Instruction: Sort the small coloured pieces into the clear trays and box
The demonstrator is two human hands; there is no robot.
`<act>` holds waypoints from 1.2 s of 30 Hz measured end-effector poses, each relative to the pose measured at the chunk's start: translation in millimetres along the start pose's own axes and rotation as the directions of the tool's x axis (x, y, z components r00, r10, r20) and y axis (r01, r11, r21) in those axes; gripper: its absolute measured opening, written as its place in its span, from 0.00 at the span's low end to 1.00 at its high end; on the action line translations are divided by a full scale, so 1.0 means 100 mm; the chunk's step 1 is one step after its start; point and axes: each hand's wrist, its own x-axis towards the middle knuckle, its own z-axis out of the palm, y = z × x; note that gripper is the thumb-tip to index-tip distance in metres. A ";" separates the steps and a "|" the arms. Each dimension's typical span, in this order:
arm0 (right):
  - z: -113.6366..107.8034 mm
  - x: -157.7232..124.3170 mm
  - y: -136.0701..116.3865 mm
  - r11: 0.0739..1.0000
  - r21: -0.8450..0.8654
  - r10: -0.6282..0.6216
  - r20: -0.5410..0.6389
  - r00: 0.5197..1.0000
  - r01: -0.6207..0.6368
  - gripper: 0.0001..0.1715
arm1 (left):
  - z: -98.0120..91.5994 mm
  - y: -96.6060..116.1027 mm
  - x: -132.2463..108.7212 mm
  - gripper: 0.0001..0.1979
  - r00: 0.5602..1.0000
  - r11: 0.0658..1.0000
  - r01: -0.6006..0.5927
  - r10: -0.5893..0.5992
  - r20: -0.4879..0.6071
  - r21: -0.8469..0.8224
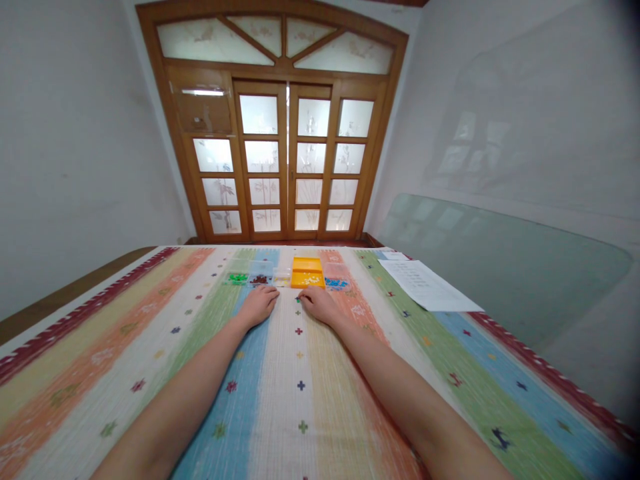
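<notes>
Both my hands lie on the striped tablecloth, palms down, in front of a row of small boxes. My left hand [259,305] rests flat with its fingers loosely out, close to a clear box of dark brown pieces [261,280]. My right hand [317,304] lies just before the yellow box [308,264], which stands with its lid up and has small pale pieces in it. Its fingers are slightly bent, and I see nothing held in them. Green pieces [238,279] fill a clear box at the left, and blue pieces [336,283] sit in one at the right.
A clear box with a few pale yellowish pieces [282,280] stands between the brown and yellow ones. Printed paper sheets [425,285] lie at the table's right side. Beyond the striped tablecloth [280,400] are wooden glass doors [287,160]. A glass panel [480,260] leans at the right wall.
</notes>
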 end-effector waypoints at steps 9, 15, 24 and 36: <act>0.00 0.00 0.01 1.000 -0.017 0.007 0.004 1.000 -0.007 0.14 | 0.00 -0.04 0.02 0.20 0.995 0.998 -0.038 0.033 -0.099 -0.051; -0.01 -0.01 0.00 1.000 -0.004 0.005 0.012 1.000 -0.005 0.14 | -0.06 -0.19 0.04 0.21 0.978 0.999 0.046 -0.051 -0.202 -0.027; -0.12 0.03 0.00 0.999 -0.043 0.020 -0.114 0.993 -0.025 0.14 | -0.01 -0.32 -0.02 0.26 0.982 0.986 0.156 -0.149 -0.116 0.055; -0.46 0.09 0.60 0.911 -0.214 0.233 -0.440 0.867 -0.354 0.26 | -0.02 -0.12 -0.01 0.27 0.998 0.998 0.061 -0.061 -0.022 -0.002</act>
